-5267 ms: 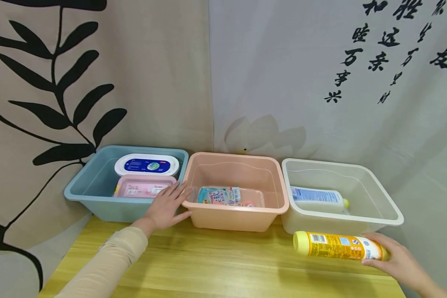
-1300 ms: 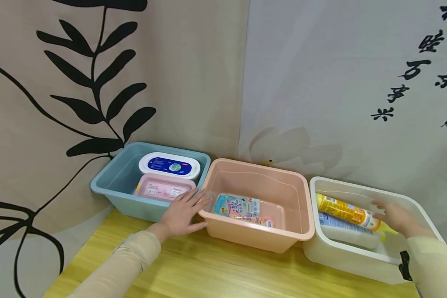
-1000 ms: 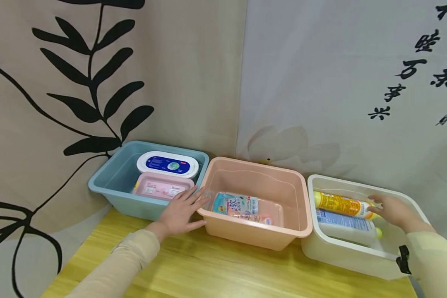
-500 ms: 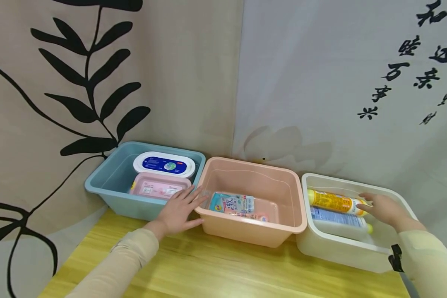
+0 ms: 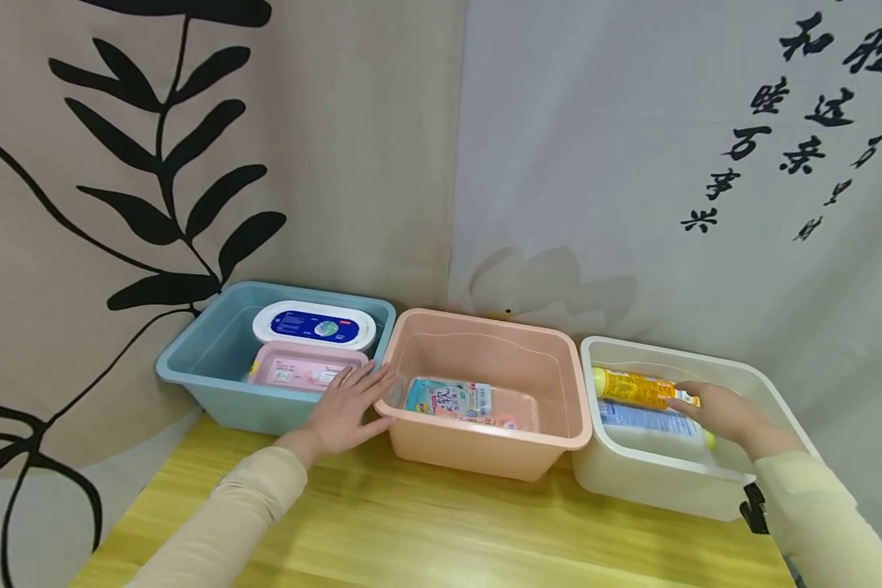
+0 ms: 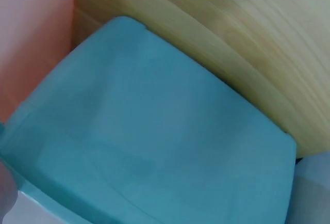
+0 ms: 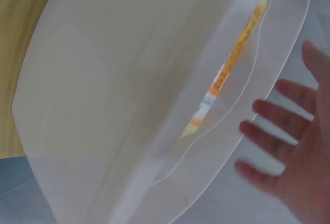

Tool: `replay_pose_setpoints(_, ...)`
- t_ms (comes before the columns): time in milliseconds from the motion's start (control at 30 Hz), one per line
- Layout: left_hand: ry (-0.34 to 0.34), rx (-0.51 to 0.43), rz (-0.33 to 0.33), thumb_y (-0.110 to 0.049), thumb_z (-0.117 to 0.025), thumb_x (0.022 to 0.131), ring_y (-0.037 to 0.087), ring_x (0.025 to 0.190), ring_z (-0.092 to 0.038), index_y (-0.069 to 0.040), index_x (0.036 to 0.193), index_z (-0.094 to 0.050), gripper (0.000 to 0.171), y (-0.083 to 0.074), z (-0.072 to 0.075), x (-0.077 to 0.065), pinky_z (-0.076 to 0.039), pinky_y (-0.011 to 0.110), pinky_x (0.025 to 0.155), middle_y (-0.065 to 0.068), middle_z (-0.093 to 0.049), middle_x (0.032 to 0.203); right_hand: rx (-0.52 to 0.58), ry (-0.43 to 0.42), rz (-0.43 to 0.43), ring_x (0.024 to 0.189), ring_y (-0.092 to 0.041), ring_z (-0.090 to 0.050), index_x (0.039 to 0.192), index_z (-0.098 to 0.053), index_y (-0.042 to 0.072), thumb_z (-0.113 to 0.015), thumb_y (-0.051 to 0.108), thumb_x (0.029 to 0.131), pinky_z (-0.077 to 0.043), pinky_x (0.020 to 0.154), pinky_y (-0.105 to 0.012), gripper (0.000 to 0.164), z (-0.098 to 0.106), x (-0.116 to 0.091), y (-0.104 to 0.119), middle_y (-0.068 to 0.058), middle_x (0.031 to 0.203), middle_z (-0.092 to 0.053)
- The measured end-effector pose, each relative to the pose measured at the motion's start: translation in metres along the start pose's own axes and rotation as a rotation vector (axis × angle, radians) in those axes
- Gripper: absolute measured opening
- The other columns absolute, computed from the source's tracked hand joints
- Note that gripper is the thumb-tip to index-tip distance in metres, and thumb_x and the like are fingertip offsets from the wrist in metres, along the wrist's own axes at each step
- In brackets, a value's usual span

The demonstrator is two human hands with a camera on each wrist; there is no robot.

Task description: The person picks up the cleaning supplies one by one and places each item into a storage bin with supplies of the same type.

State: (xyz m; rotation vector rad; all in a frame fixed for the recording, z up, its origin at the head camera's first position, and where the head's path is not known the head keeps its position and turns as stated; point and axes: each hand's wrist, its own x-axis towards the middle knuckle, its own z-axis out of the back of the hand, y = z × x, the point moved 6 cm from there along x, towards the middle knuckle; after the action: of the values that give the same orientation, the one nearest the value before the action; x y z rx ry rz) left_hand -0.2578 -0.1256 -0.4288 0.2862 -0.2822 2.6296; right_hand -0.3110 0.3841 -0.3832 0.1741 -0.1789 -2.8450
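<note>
My left hand (image 5: 338,412) is spread at the front rims of the blue bin (image 5: 213,390) and the pink bin (image 5: 485,453), fingers straight. At the right, my right hand (image 5: 720,416) reaches into the white bin (image 5: 654,482), over the right end of a yellow bottle (image 5: 632,387). That bottle lies on its side behind a white bottle with a blue label (image 5: 647,418). In the right wrist view the right hand (image 7: 294,136) shows its fingers spread and apart from the yellow bottle (image 7: 224,74).
The blue bin holds a white oval tub (image 5: 314,324) and a pink box (image 5: 305,367). Inside the pink bin lie a blue-and-white packet (image 5: 448,398) and a pink item (image 5: 488,420). The bins stand side by side on a wooden table (image 5: 441,539) before a printed curtain (image 5: 353,147).
About five seconds ago my right hand held the yellow bottle before the white bin; the bottle now lies inside. Lately that hand moved slightly left over it. My left hand stays put.
</note>
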Motion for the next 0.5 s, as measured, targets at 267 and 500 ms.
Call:
replay_pose_setpoints(267, 0.021, -0.008, 0.052, -0.053, -0.048, 0.090, 0.037, 0.143, -0.018, -0.017, 0.146, -0.034, 0.068, -0.001, 0.003, 0.003, -0.002, 0.060, 0.114, 0.010, -0.033, 0.151, -0.042, -0.001, -0.094, 0.115, -0.064, -0.036, 0.137, -0.038, -0.004, -0.028, 0.054, 0.098, -0.031, 0.082, -0.078, 0.071, 0.000, -0.011, 0.018, -0.035, 0.137, -0.037)
replay_pose_setpoints(500, -0.005, -0.058, 0.101, -0.048, -0.051, 0.091, 0.040, 0.143, -0.016, -0.016, 0.148, -0.030, 0.069, 0.000, 0.013, 0.009, -0.002, 0.062, 0.113, 0.016, -0.026, 0.154, 0.039, -0.007, -0.130, 0.125, -0.069, -0.011, 0.146, -0.023, 0.002, -0.027, 0.060, 0.095, -0.008, 0.086, -0.085, 0.076, 0.003, -0.017, 0.051, -0.035, 0.146, -0.021)
